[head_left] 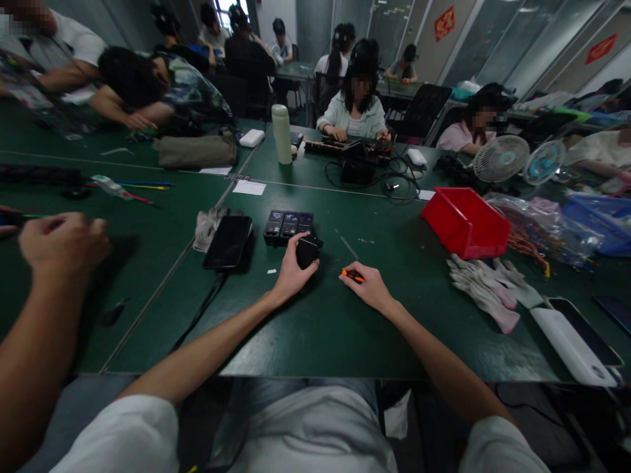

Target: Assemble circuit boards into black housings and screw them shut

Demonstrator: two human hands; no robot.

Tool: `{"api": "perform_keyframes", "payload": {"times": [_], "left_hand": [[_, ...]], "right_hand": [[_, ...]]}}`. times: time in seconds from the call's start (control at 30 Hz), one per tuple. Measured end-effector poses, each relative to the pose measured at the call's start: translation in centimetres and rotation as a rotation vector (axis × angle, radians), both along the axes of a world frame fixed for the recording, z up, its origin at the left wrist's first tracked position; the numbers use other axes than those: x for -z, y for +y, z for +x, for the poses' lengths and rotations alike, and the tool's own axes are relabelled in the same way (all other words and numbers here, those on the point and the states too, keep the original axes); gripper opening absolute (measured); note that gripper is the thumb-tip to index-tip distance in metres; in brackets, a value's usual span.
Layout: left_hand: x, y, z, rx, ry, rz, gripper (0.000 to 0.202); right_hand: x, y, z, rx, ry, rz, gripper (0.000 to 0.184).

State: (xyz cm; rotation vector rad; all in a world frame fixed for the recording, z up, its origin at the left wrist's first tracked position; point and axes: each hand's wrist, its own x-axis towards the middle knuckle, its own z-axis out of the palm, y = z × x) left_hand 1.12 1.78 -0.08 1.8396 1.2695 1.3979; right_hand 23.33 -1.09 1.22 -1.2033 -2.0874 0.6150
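My left hand point(292, 270) grips a small black box-shaped part point(309, 251) on the green table point(320, 328), fingers wrapped round its near side. My right hand point(371, 286) is closed on a small screwdriver with an orange handle point(353, 275), whose thin shaft points left toward the black part. Just behind the part lies a row of black modules point(288, 225).
A black phone point(228, 241) and a grey rag point(208, 226) lie to the left. A red bin point(466, 223), grey gloves point(486, 286) and a white power bank point(572, 346) are on the right. Another person's arm and fist point(62, 244) reach in at left. Other people sit at tables behind.
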Motion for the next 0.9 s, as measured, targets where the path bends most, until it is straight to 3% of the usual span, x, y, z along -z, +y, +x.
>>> {"api": "perform_keyframes", "payload": {"times": [0.9], "left_hand": [[0.12, 0.08, 0.06, 0.005, -0.006, 0.006, 0.061]], "right_hand": [[-0.2, 0.01, -0.01, -0.006, -0.024, 0.004, 0.021]]}}
